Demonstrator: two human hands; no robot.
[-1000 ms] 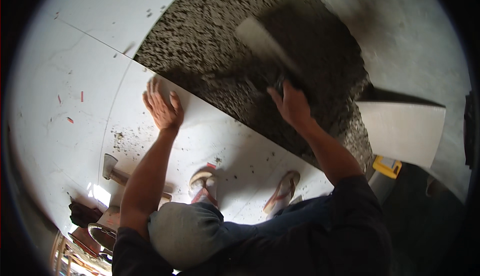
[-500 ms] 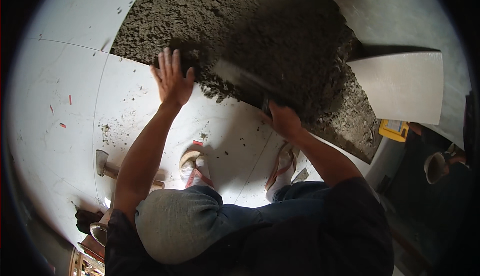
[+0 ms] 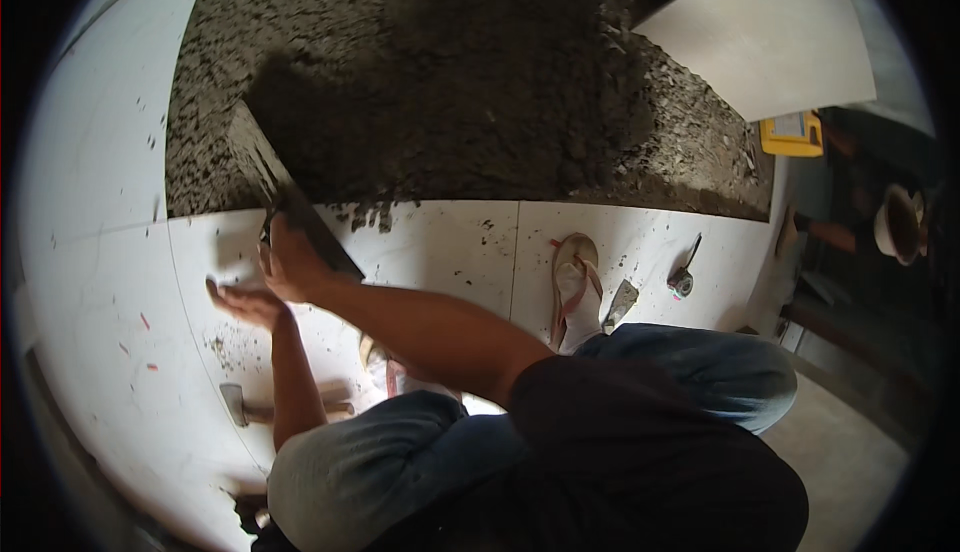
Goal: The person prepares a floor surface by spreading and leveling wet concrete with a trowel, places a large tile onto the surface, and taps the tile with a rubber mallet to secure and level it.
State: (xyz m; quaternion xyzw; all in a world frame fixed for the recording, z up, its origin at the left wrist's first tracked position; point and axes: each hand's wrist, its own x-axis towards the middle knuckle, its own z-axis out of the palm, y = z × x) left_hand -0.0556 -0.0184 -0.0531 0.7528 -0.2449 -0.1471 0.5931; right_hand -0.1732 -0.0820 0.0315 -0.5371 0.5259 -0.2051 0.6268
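My right hand [image 3: 295,264] is closed round the handle of a flat rectangular plastering trowel [image 3: 258,157]. The trowel lies slantwise across the front left edge of a grey mortar bed [image 3: 420,122], its far end over the mortar and its near end over the white tiles [image 3: 440,252]. Just below and left of it, my left hand [image 3: 250,304] is open, fingers stretched out and holding nothing. In the picture it overlaps the right wrist; whether they touch I cannot tell. Shadow darkens the middle of the mortar.
A hammer [image 3: 235,404] lies by my left forearm. Past my right foot are a small metal blade [image 3: 621,302] and a dark hand tool [image 3: 682,280]. A large pale tile [image 3: 770,42] overlaps the mortar's right side, near a yellow device [image 3: 790,136]. Another person [image 3: 835,237] is at the right.
My right hand has swung the trowel left to the mortar's left corner. My left hand has drawn back from the mortar's edge toward me. The view has turned and shifted.
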